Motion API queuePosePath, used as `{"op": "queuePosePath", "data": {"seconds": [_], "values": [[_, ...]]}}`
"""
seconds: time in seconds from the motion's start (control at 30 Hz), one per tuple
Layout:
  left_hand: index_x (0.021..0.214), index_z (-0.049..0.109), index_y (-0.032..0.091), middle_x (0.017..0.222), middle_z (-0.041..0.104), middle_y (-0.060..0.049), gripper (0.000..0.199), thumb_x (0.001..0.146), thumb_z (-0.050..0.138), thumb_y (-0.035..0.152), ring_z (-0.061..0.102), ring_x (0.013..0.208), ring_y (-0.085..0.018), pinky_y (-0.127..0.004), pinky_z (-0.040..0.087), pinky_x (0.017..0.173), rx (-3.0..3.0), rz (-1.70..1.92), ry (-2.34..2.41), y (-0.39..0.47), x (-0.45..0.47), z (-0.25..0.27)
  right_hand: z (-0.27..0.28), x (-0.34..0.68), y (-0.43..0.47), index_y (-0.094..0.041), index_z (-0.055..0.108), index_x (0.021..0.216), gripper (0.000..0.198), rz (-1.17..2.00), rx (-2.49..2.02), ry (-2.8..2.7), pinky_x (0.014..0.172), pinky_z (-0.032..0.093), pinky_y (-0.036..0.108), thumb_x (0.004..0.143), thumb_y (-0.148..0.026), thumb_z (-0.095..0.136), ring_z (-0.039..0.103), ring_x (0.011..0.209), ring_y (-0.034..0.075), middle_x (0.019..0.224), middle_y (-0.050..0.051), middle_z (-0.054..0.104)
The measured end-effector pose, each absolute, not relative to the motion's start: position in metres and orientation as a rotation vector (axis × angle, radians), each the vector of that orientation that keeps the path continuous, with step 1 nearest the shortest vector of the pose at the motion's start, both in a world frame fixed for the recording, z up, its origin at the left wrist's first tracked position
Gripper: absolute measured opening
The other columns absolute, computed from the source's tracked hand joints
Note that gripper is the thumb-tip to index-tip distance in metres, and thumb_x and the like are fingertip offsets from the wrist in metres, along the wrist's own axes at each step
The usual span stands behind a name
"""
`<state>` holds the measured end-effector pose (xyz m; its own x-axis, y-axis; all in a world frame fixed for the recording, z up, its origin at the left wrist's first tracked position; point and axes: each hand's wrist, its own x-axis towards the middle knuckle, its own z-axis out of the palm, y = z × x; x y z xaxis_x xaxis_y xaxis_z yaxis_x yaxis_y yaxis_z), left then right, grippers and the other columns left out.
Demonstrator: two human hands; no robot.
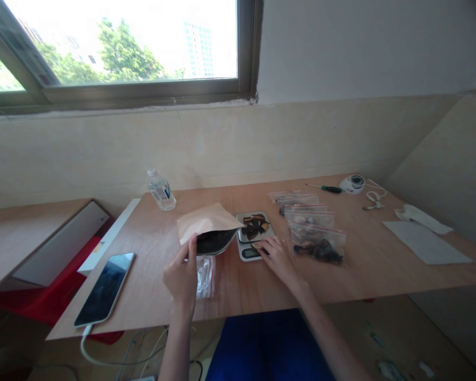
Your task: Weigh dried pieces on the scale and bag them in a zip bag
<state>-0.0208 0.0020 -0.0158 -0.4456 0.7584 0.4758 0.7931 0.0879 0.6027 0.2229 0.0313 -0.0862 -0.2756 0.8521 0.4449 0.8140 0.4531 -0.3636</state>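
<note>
My left hand (184, 267) pinches the near edge of a brown kraft paper pouch (206, 222). The pouch lies tilted, its mouth facing me and showing a dark inside. At the middle of the table stands a small white kitchen scale (246, 253), with dark brown and yellowish dried pieces (256, 226) on its plate. Over the scale's front edge, beside its display, is my right hand (276, 256), fingers drawn together; what they hold, if anything, is too small to make out. Below the pouch lies a clear zip bag (205, 278), partly covered.
Several zip bags of dark dried goods (319, 248) lie right of the scale. A water bottle (161, 191) stands at the back left; a phone (105, 288) on a cable lies front left. Farther right are a screwdriver (331, 189), a white camera (353, 184) and white paper (426, 243).
</note>
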Motion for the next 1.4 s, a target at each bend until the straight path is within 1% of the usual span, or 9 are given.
{"op": "queuePosePath", "data": {"seconds": [0.33, 0.5, 0.63, 0.8, 0.93, 1.07, 1.2, 1.3, 1.4], "values": [[0.096, 0.071, 0.026, 0.067, 0.070, -0.003, 0.027, 0.085, 0.051, 0.040, 0.065, 0.064, -0.016, -0.020, 0.035, 0.052, -1.628, -1.293, -2.264, 0.002, -0.022, -0.015, -0.079, 0.218, 0.030, -0.020, 0.062, 0.088, 0.019, 0.341, -1.279, -1.936, 0.077, 0.048, 0.032, 0.085, -0.011, 0.046, 0.060, 0.085, 0.019, 0.088, 0.005, 0.064], [0.095, 0.072, 0.026, 0.066, 0.070, -0.004, 0.028, 0.085, 0.050, 0.040, 0.065, 0.066, -0.017, -0.020, 0.036, 0.054, -1.626, -1.311, -2.257, 0.002, -0.021, -0.013, -0.081, 0.214, 0.030, -0.019, 0.062, 0.092, 0.022, 0.372, -1.233, -1.989, 0.080, 0.048, 0.034, 0.083, -0.007, 0.045, 0.059, 0.091, 0.019, 0.091, 0.006, 0.064], [0.096, 0.071, 0.026, 0.065, 0.070, -0.003, 0.029, 0.085, 0.050, 0.042, 0.064, 0.066, -0.017, -0.021, 0.036, 0.054, -1.639, -1.317, -2.272, 0.001, -0.022, -0.013, -0.077, 0.209, 0.028, -0.019, 0.063, 0.086, 0.022, 0.366, -1.215, -2.049, 0.080, 0.048, 0.036, 0.082, -0.004, 0.047, 0.058, 0.091, 0.021, 0.089, 0.006, 0.066], [0.096, 0.071, 0.026, 0.066, 0.070, -0.003, 0.029, 0.085, 0.049, 0.042, 0.065, 0.067, -0.017, -0.021, 0.035, 0.054, -1.632, -1.311, -2.279, 0.001, -0.022, -0.013, -0.069, 0.215, 0.032, -0.020, 0.062, 0.086, 0.009, 0.412, -1.244, -1.929, 0.079, 0.048, 0.035, 0.083, -0.020, 0.054, 0.061, 0.088, 0.020, 0.088, 0.005, 0.066], [0.097, 0.071, 0.026, 0.064, 0.069, -0.003, 0.030, 0.085, 0.049, 0.042, 0.064, 0.066, -0.017, -0.021, 0.036, 0.055, -1.651, -1.300, -2.282, 0.002, -0.022, -0.012, -0.070, 0.232, 0.049, -0.020, 0.061, 0.088, 0.014, 0.396, -1.319, -1.713, 0.080, 0.047, 0.034, 0.082, -0.032, 0.057, 0.061, 0.087, 0.020, 0.089, 0.005, 0.067], [0.096, 0.071, 0.026, 0.063, 0.069, -0.003, 0.029, 0.085, 0.050, 0.042, 0.065, 0.065, -0.017, -0.020, 0.035, 0.054, -1.645, -1.291, -2.277, 0.003, -0.023, -0.012, -0.080, 0.243, 0.071, -0.018, 0.062, 0.084, 0.014, 0.358, -1.354, -1.727, 0.077, 0.047, 0.034, 0.081, -0.032, 0.059, 0.061, 0.085, 0.020, 0.086, 0.005, 0.066], [0.096, 0.071, 0.025, 0.064, 0.069, -0.003, 0.029, 0.085, 0.050, 0.042, 0.065, 0.065, -0.017, -0.020, 0.034, 0.053, -1.647, -1.280, -2.279, 0.004, -0.023, -0.012, -0.084, 0.241, 0.081, -0.018, 0.061, 0.094, 0.018, 0.249, -1.324, -1.737, 0.079, 0.047, 0.035, 0.082, -0.031, 0.057, 0.058, 0.089, 0.021, 0.090, 0.007, 0.062], [0.097, 0.071, 0.025, 0.065, 0.070, -0.003, 0.029, 0.085, 0.049, 0.041, 0.064, 0.065, -0.016, -0.021, 0.035, 0.054, -1.657, -1.290, -2.277, 0.003, -0.022, -0.012, -0.073, 0.232, 0.070, -0.019, 0.060, 0.098, 0.020, 0.134, -1.325, -1.640, 0.083, 0.045, 0.038, 0.082, -0.030, 0.055, 0.056, 0.092, 0.023, 0.094, 0.009, 0.059], [0.097, 0.071, 0.025, 0.065, 0.069, -0.004, 0.029, 0.085, 0.049, 0.041, 0.064, 0.065, -0.016, -0.021, 0.034, 0.054, -1.658, -1.296, -2.275, 0.002, -0.021, -0.012, -0.046, 0.212, 0.041, -0.020, 0.059, 0.095, 0.017, 0.221, -1.199, -1.614, 0.078, 0.047, 0.033, 0.088, -0.025, 0.044, 0.058, 0.085, 0.019, 0.091, 0.007, 0.060]]}}
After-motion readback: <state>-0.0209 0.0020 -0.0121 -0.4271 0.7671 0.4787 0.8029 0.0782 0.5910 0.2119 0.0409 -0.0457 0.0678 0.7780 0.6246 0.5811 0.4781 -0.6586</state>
